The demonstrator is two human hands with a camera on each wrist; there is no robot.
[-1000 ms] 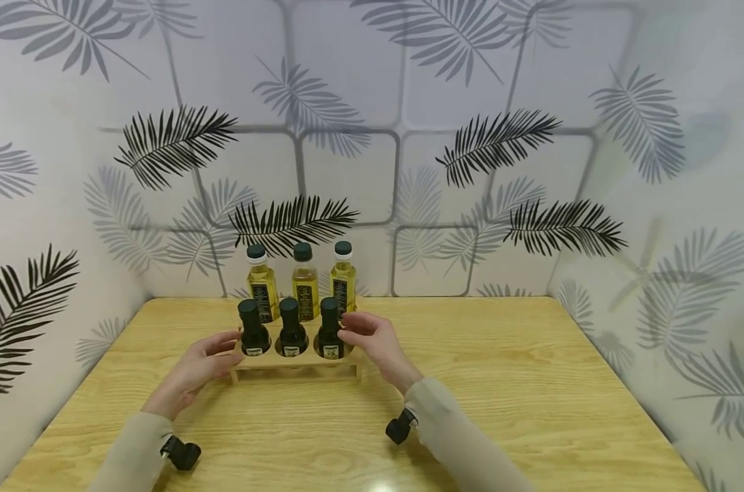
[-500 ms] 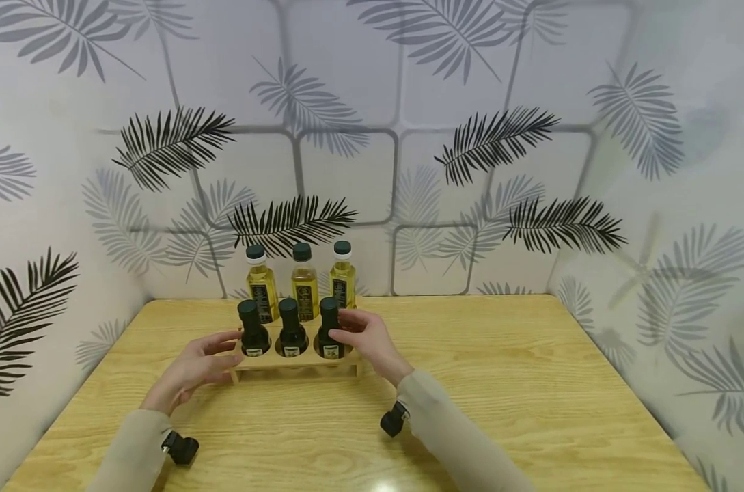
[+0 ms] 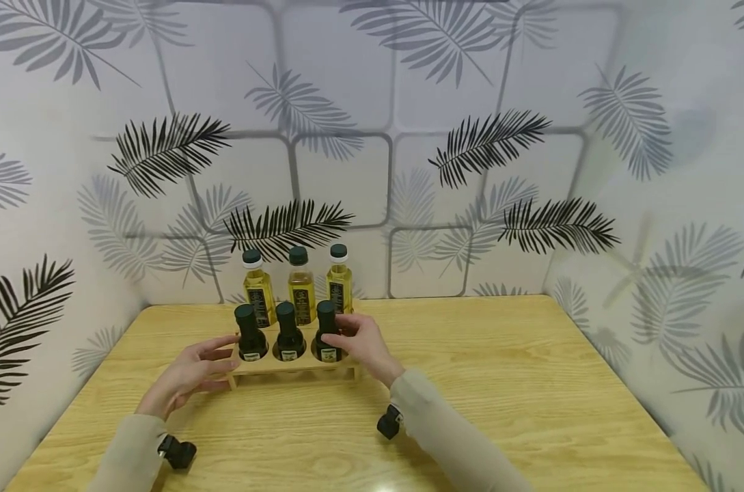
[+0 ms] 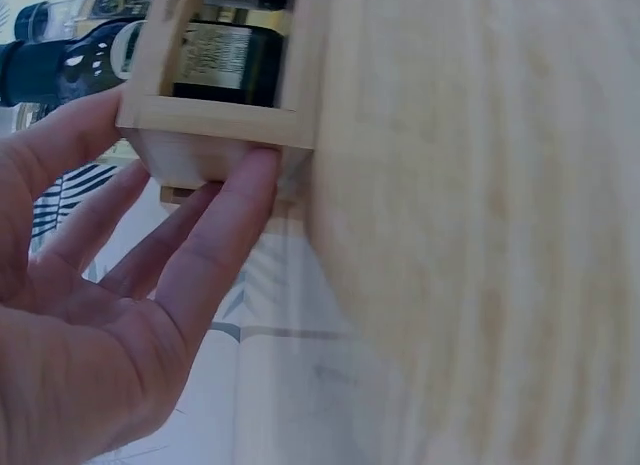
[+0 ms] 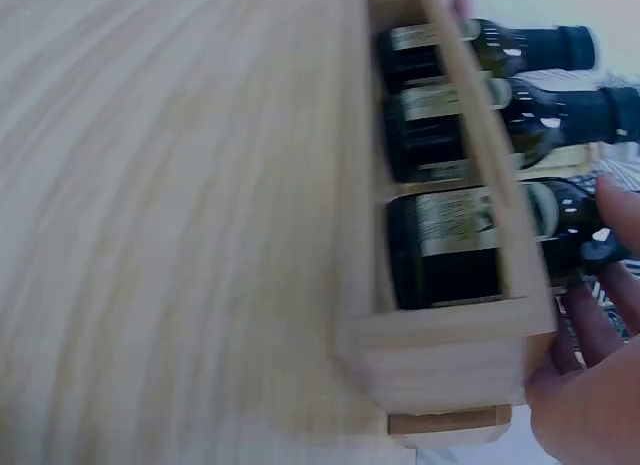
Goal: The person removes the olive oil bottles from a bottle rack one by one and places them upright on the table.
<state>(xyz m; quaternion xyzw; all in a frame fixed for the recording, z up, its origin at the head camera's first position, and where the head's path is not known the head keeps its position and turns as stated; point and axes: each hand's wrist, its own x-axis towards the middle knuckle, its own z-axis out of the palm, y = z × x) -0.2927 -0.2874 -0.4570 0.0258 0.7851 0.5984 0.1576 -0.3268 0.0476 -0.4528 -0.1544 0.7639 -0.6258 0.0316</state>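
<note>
A two-tier wooden rack (image 3: pixel 285 367) holds three dark bottles with green caps in front, the middle one (image 3: pixel 288 338) among them, and three bottles of yellow oil (image 3: pixel 300 297) behind. My left hand (image 3: pixel 190 376) touches the rack's left end; in the left wrist view its extended fingertips (image 4: pixel 255 165) lie on the wooden end panel (image 4: pixel 200 155). At the other end, my right hand (image 3: pixel 368 348) has thumb and fingers around the neck of the front right dark bottle (image 3: pixel 326 331). That bottle (image 5: pixel 450 225) stands in its slot in the right wrist view; some fingers are hidden behind it.
The rack stands on a light wooden table (image 3: pixel 470 369), toward its back left. Behind it rises a wall (image 3: pixel 433 260) patterned with leaves, and similar walls close both sides. A small black device (image 3: pixel 177 452) is strapped at each wrist.
My right hand has moved left, from the rack's right edge onto the neck of the front right dark bottle. My left hand stays at the rack's left end. The head view has shifted slightly.
</note>
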